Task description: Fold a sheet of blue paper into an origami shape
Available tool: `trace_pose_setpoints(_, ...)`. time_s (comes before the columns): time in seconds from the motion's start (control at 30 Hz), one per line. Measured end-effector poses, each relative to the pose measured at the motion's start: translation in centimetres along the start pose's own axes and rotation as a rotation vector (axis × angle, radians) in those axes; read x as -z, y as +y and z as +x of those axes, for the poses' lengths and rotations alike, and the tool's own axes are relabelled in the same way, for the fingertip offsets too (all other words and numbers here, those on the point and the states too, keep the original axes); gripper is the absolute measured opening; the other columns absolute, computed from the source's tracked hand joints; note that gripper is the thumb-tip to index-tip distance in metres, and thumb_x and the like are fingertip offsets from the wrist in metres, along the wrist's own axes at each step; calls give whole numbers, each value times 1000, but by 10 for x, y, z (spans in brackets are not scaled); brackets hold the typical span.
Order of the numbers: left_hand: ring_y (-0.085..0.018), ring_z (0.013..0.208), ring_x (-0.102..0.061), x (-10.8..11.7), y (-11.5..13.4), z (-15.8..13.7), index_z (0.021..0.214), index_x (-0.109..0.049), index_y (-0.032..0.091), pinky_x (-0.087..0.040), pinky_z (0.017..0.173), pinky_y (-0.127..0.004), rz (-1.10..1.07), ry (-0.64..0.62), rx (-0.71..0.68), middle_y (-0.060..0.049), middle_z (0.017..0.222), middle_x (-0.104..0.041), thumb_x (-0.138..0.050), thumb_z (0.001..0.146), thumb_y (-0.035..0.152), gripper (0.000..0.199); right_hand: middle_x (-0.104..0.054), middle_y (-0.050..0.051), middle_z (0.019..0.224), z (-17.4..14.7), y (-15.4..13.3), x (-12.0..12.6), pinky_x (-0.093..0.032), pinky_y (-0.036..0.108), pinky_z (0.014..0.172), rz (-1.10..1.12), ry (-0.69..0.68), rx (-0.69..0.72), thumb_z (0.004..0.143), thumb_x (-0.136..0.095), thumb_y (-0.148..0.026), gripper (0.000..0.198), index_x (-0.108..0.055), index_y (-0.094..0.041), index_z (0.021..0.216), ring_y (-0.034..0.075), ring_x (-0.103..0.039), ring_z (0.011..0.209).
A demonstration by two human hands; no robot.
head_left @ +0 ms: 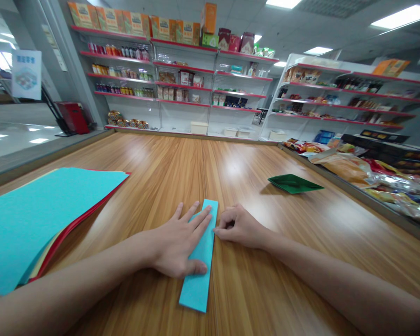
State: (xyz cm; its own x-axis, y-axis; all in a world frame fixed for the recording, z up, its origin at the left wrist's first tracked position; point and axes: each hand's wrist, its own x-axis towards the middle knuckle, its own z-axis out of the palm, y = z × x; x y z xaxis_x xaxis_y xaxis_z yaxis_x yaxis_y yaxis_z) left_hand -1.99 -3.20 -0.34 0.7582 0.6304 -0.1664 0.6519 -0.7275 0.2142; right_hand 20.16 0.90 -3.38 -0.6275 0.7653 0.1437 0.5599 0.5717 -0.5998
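A turquoise sheet of paper, folded into a long narrow strip (198, 291), lies on the wooden table in front of me. My left hand (182, 242) rests flat across it, fingers spread and thumb stretched out, pressing it down and hiding part of its left side. At the strip's right edge, my right hand (240, 226) is curled, with thumb and forefinger tips pinched together at the fold. How much paper lies between those tips is hard to see. A dark green folded paper boat shape (294, 183) sits farther off to the right.
On the left lies a stack of coloured paper (52, 210), turquoise on top with red and cream edges below. Packaged snacks (378, 177) are heaped beyond the right rim of the wooden table (154, 163). Stocked shelves (182, 86) stand behind it.
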Motion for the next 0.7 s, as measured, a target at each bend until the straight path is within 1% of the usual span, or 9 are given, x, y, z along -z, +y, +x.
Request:
trace_pose_setpoints(0.17, -41, 137, 9, 2, 3, 0, 148, 1, 13, -6, 105, -67, -1, -16, 10, -16, 153, 5, -44, 80, 66, 97, -58, 0, 56, 8, 6, 5, -34, 20, 51, 3, 51, -46, 76, -59, -28, 25, -62, -12, 58, 8, -48, 53)
trace_pose_setpoints(0.3, -41, 137, 10, 4, 5, 0, 148, 1, 14, -6, 105, -67, -8, -15, 7, -16, 153, 5, -44, 81, 65, 96, -55, -1, 53, 14, 11, 9, -33, 19, 49, 18, 73, -89, 76, -58, -29, 26, -63, -11, 58, 8, -47, 52)
trace_pose_setpoints(0.4, -41, 137, 10, 6, 7, 0, 148, 3, 12, -6, 106, -67, -6, -27, 12, -16, 152, 7, -44, 81, 64, 97, -53, -2, 52, 18, 16, 11, -31, 19, 48, 21, 92, -115, 76, -57, -30, 27, -61, -11, 56, 8, -45, 51)
trace_pose_setpoints(0.5, -41, 137, 11, 7, 7, -1, 148, 5, 12, -5, 106, -67, -5, -40, 13, -15, 152, 10, -43, 81, 65, 98, -53, -2, 53, 20, 21, 12, -31, 20, 48, 33, 103, -120, 77, -57, -31, 28, -62, -11, 58, 8, -45, 52)
trace_pose_setpoints(0.7, -41, 137, 10, 6, 9, -1, 148, 0, 12, -7, 106, -67, -9, -32, 15, -15, 153, 6, -43, 81, 66, 96, -55, -1, 54, 26, 33, 15, -30, 20, 47, -9, 158, -145, 76, -57, -34, 29, -64, -11, 60, 9, -47, 53)
